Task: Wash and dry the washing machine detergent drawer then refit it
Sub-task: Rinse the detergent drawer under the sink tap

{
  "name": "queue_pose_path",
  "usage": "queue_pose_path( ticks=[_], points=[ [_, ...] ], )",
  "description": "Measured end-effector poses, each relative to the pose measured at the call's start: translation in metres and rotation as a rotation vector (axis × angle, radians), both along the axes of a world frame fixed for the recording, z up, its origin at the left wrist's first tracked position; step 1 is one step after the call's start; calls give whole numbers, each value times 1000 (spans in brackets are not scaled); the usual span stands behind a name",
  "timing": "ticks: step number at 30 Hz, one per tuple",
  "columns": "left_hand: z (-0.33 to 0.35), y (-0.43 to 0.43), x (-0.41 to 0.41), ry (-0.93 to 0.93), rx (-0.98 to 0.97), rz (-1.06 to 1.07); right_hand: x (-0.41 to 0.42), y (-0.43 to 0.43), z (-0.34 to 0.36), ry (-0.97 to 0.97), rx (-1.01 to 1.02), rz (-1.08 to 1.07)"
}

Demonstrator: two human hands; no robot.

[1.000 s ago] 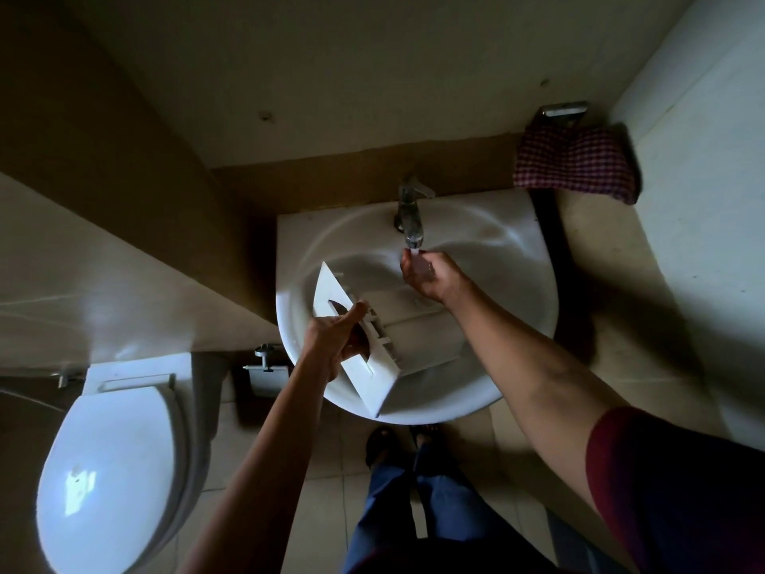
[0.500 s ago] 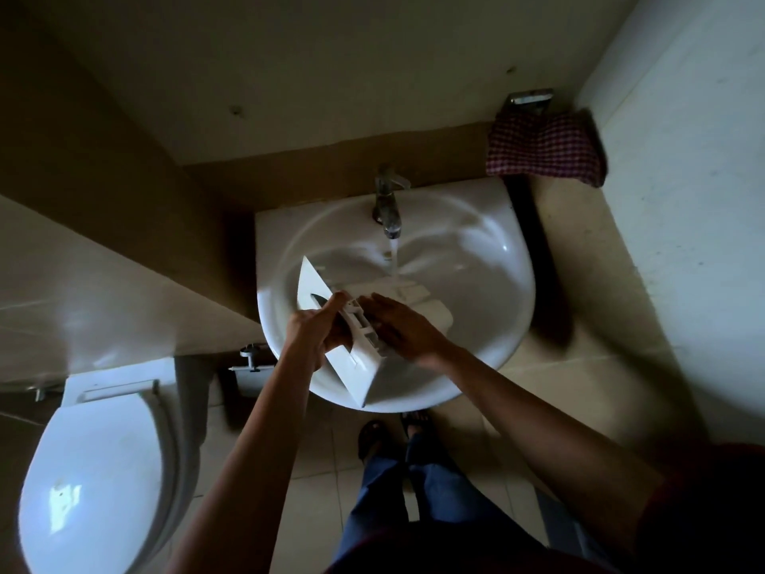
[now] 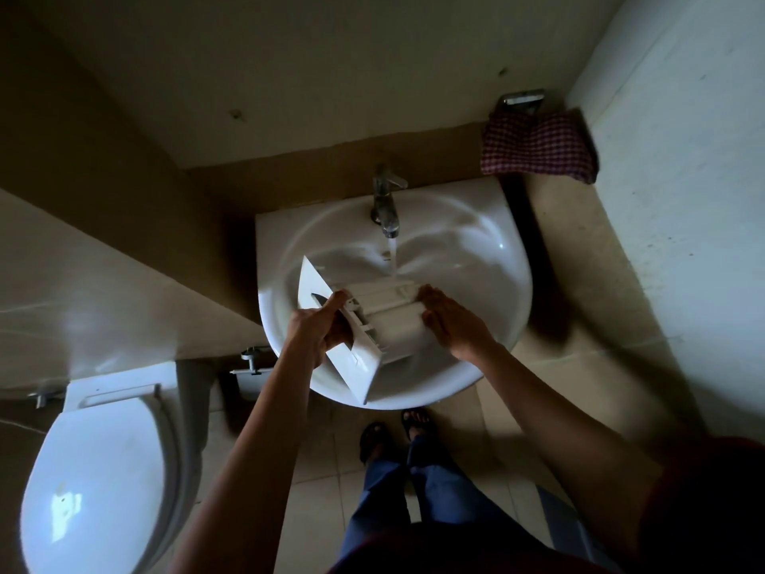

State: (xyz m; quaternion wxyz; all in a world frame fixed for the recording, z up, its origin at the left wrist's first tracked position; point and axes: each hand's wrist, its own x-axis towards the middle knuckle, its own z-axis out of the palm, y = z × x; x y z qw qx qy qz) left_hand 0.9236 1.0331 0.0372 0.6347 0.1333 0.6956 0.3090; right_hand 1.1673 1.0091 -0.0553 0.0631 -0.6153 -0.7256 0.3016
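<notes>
Over the white sink, the detergent drawer is held on its side, with its back end under the thin stream of water falling from the tap. The left hand grips the drawer's front panel, fingers curled round its edge and thumb across its face. The right hand lies on the far end of the body with its fingers nearly straight, pressing rather than clasping. This looks like the washing step, still under way. Next, the drawer probably needs turning so the water reaches every compartment, with the right hand rubbing off residue. Drying would follow, perhaps with the checked cloth hanging by the wall.
</notes>
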Motion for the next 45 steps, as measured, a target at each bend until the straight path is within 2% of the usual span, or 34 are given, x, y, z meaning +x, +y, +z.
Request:
queue_pose_path(
  ticks=[3,4,5,6,8,10,13,17,20,24,28,29,30,32,34,35,38,43,45],
  points=[
    [0,1,0,-9,-2,-4,3,24,7,-160,-35,-99],
    [-1,1,-1,-15,-1,-8,-2,36,10,-139,-38,-164],
    [-1,1,-2,-21,3,-11,-9,49,12,-37,-48,-267],
    [-2,1,-2,-26,6,-15,-19,61,16,146,-77,-417],
    [-2,0,-2,-30,14,-24,-42,83,31,742,-338,-778],
    [-2,-1,-1,-29,17,-24,-59,100,41,1239,-600,-985],
    [0,-1,-2,-39,16,-23,-69,116,42,1493,-765,-1067],
    [1,-2,-2,-41,23,-26,-74,125,38,1575,-760,-1160],
    [1,-1,-2,-33,27,-21,-73,132,34,1564,-738,-1242],
    [0,-1,-2,-37,28,-24,-68,126,36,1476,-744,-1168],
    [-1,-2,-2,-27,30,-14,-59,106,36,1399,-540,-1125],
    [-2,-2,-1,-22,26,-9,-56,98,30,1307,-447,-1089],
    [-2,-2,-1,-17,24,-5,-55,89,21,1101,-334,-1006],
    [-1,-2,0,-16,28,0,-57,66,11,639,-204,-629],
    [0,-2,0,-19,32,6,-66,45,3,346,-153,-202],
    [0,-2,0,-20,35,9,-68,40,0,285,-134,-87],
    [0,-2,0,-25,32,13,-59,37,-2,246,-125,-14],
    [-1,-2,-1,-6,21,16,-26,41,-4,223,-237,-120],
    [-2,-2,-2,0,19,2,-27,47,-4,142,-303,-114]
  ],
)
